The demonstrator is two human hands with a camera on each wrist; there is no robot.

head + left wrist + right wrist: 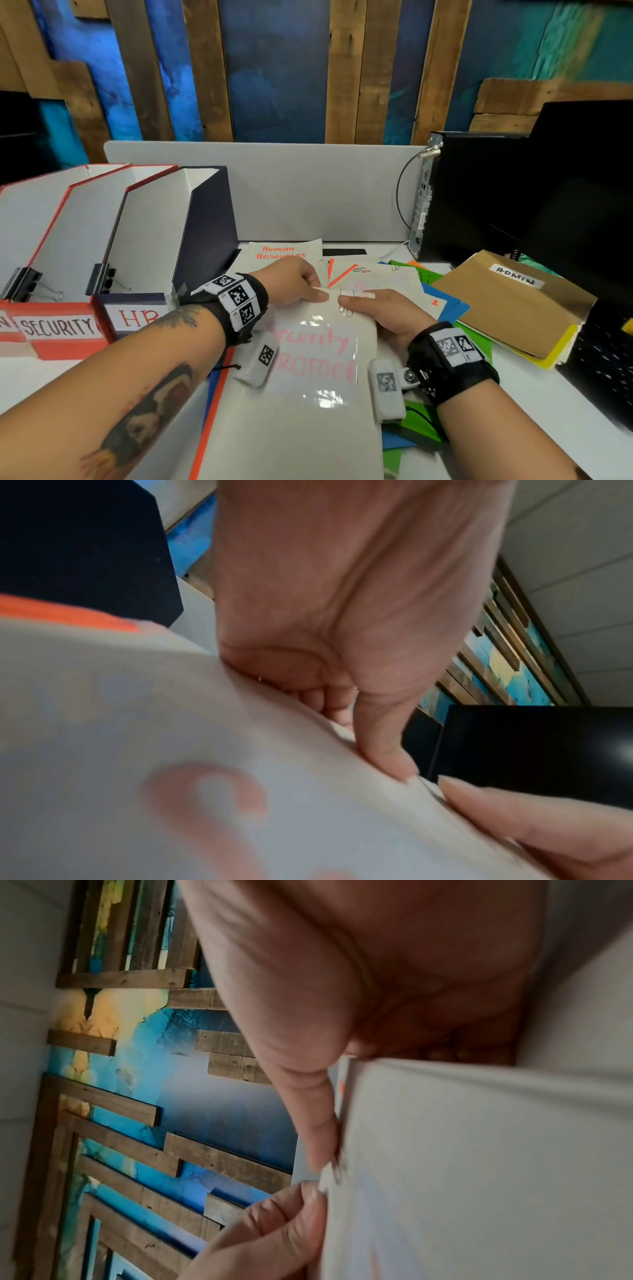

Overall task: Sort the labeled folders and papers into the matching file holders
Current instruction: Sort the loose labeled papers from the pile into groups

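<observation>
Head view: left hand [294, 281] pinching the far edge of a glossy white "Security Protocol" packet [308, 377], thumb on top. Right hand [380, 310] clamped on the same edge just beside it, thumb on top by the paper clips [345, 303], other fingers tucked out of sight under the sheets. Packet sitting front and centre on the white desk [513, 394], on top of a messy pile: "Human Resources" sheet [281, 253] behind it, blue and green folders [442, 310] poking out to the right, brown "ADMIN" folder [513, 298] further right by the black PC tower [496, 198]. Over on the left, a row of file holders: red "SECURITY" holder [58, 325], navy "HR" holder [137, 317] next to it, both looking empty, binder clips [102, 279] joining the holders at their front walls.

Left wrist view: pretty blurry, but thumb [380, 737] pressed down on the white sheet, curled fingers behind the edge, so gripping for sure. Big pink "S" on the paper up close. Right thumb tip sneaking in at bottom right.

Right wrist view: also smeared. Thumb lying along the packet's edge, rest of the hand hidden under the paper. Left hand's knuckles at the bottom, pinching that same edge.
</observation>
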